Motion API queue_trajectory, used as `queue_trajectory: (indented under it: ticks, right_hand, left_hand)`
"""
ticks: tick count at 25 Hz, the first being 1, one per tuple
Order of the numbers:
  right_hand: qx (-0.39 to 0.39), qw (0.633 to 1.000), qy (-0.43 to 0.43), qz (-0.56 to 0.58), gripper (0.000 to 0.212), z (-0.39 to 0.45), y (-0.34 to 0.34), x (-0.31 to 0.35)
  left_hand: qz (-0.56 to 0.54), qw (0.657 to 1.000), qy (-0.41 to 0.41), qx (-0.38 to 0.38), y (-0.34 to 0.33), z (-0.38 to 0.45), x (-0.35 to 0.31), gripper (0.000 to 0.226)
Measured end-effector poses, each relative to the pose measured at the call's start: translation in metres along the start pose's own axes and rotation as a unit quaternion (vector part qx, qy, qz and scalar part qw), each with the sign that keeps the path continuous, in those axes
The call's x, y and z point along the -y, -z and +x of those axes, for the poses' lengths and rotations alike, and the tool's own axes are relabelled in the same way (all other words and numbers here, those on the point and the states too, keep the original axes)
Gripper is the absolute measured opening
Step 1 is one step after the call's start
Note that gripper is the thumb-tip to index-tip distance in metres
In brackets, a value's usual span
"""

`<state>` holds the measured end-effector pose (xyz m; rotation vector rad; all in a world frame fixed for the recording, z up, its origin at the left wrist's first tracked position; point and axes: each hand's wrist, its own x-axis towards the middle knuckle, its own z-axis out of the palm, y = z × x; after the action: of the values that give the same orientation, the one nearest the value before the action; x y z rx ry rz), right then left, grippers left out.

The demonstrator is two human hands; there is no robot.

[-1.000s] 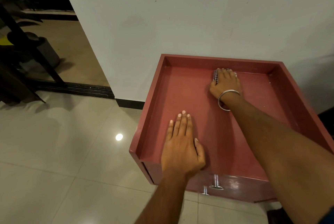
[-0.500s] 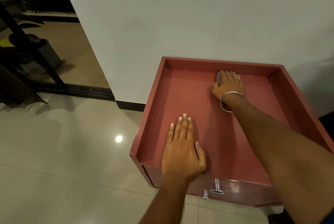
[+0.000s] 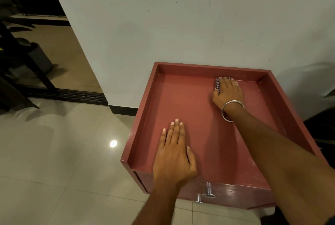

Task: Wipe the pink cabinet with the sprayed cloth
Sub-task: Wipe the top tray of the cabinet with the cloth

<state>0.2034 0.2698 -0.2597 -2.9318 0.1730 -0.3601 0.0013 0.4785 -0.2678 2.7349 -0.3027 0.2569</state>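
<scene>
We see the pink cabinet [image 3: 190, 101] standing against the white wall [image 3: 181, 25], its recessed top framed by a raised rim on the back and both sides. The cloth [image 3: 218, 85], a small checked piece, lies on that top close to the back rim, and only its left edge and a strip past the fingertips show from under the right hand [image 3: 228, 92].

Set against the view half a second ago, the right hand and the cloth sit in nearly the same spot near the back rim, the hand perhaps a touch nearer to it; the left hand [image 3: 174, 154] has not shifted on the top.

The fingers [image 3: 230, 84] of the right hand are spread flat over the cloth, pressing it down on the cabinet top rather than curled round it, with the tips almost at the back rim. A silver bangle [image 3: 230, 109] circles the wrist just behind them. The left hand lies palm down and open on the bare top, well apart from the cloth and nearer the front edge, its fingers straight and together and holding nothing.

Below that hand, on the cabinet front, two metal knobs [image 3: 208, 191] stick out. To the left of both hands the tiled floor [image 3: 54, 152] shows a bright light spot.
</scene>
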Motion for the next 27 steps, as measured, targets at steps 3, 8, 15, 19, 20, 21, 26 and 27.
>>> queue_trajectory:
  ticks: [3,8,15,19,20,21,26,27]
  right_hand:
    - [0.007,1.0,0.019,0.002,0.06,-0.007,-0.003,0.019]
    - [0.002,0.998,0.055,0.01,0.059,-0.007,-0.001,0.002]
    - [-0.002,1.0,-0.018,-0.009,0.066,-0.008,0.004,-0.021]
    - [0.005,1.0,0.03,-0.005,0.069,-0.027,0.003,0.004]
    - [0.003,0.999,0.044,-0.008,0.067,-0.031,0.004,0.003]
    - [-0.002,0.999,0.052,-0.009,0.066,-0.033,0.005,-0.002]
    - [-0.017,1.0,0.01,-0.02,0.067,-0.037,0.008,-0.031]
    - [-0.018,1.0,-0.002,-0.019,0.067,-0.039,0.008,-0.028]
  left_hand:
    - [0.001,1.0,0.002,-0.004,0.0,-0.001,0.001,0.07]
    - [0.004,1.0,-0.004,-0.002,-0.001,0.001,0.003,0.07]
    - [0.003,1.0,-0.005,-0.008,-0.002,0.0,0.001,0.071]
    - [0.008,1.0,-0.006,-0.01,-0.002,0.0,0.002,0.07]
    - [0.008,1.0,-0.006,-0.011,-0.002,0.0,0.002,0.07]
    - [0.009,1.0,-0.007,-0.011,-0.003,0.0,0.003,0.07]
    - [0.014,1.0,-0.008,-0.019,-0.005,0.0,0.004,0.069]
    - [0.016,1.0,-0.009,-0.02,-0.005,0.0,0.004,0.069]
